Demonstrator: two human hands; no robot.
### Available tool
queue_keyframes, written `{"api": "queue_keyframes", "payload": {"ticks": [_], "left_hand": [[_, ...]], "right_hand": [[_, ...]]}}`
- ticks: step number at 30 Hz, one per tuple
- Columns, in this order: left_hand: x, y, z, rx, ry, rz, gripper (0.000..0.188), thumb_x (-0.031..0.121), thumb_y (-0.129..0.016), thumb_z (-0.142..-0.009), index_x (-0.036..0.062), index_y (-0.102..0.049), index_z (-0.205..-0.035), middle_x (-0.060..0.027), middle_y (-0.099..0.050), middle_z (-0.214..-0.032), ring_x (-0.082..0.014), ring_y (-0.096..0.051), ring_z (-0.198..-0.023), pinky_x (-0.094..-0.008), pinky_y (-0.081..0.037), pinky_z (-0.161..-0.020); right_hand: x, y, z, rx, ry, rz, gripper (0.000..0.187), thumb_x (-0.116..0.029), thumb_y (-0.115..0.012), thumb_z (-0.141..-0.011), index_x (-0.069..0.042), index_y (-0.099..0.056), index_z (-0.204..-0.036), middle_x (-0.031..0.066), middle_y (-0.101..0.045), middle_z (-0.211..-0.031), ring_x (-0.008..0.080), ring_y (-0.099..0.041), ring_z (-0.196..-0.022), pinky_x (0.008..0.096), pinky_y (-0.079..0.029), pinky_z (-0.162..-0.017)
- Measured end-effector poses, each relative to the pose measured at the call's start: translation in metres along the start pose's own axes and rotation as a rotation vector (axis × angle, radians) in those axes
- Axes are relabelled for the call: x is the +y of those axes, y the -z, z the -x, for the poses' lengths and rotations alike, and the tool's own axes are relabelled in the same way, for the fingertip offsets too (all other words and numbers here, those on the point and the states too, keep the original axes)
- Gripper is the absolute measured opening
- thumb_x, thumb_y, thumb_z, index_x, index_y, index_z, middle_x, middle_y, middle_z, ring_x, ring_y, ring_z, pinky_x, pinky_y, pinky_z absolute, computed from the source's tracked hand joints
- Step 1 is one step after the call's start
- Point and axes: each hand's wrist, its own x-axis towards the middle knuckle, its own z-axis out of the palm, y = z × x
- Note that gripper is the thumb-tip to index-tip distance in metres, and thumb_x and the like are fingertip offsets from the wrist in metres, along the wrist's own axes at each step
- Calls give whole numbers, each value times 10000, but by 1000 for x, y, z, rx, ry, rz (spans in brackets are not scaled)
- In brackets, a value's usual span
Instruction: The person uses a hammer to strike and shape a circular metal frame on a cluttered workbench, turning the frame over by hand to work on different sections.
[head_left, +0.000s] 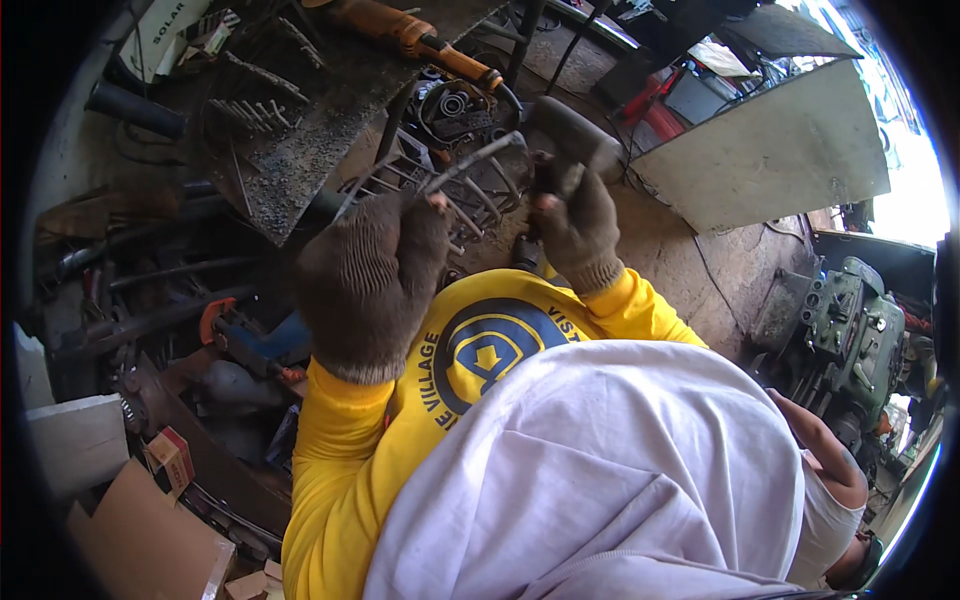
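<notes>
My left hand (372, 285), in a brown knit glove, is closed around a bent grey metal rod (478, 160) that points away to the right. Its bare thumb tip shows through the glove. To the right, my gloved right hand (582, 228) is curled in a fist on what looks like a hammer (575, 135) with a thick grey cylindrical head, slightly blurred. The hammer's handle is mostly hidden by the fingers. Beneath and between the hands, several metal rods (487, 205) form a frame-like shape, partly covered by my left hand.
A dark metal table (290, 170) at the far left bears an orange angle grinder (410, 35) and several short rods. A pale panel (775, 145) leans at the right, near a green machine (855, 330). Another person (830, 490) is at the lower right. Cardboard (150, 535) lies lower left.
</notes>
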Motion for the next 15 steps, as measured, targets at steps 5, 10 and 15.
{"api": "queue_keyframes", "payload": {"ticks": [5, 10, 15], "left_hand": [[-17, -16, 7, 50, 40, 12, 217, 250, -643, -925, 54, -669, -836, -145, -636, -716, -326, -619, -629, -396, -477, -566], [-24, -19, 4, 16, 66, -77, 237, 247, -646, -919, 50, -640, -786, -152, -613, -671, -334, -604, -595, -408, -458, -537], [-33, -25, 1, 79, -70, -42, 226, 241, -644, -918, 55, -637, -791, -152, -599, -649, -339, -592, -576, -415, -449, -520]], "right_hand": [[-23, 14, 20, -200, 88, 195, 466, -305, -553, -975, 47, -510, -1276, 92, -646, -1000, 83, -604, -741, 207, -452, -612], [-52, 5, 13, -215, -212, 539, 293, -235, -667, -873, -50, -603, -1090, 156, -684, -914, 322, -679, -897, 383, -531, -800], [-66, 33, 13, -194, -53, 197, 312, -318, -682, -867, -54, -592, -1006, 141, -664, -828, 345, -638, -731, 414, -528, -699]]}}
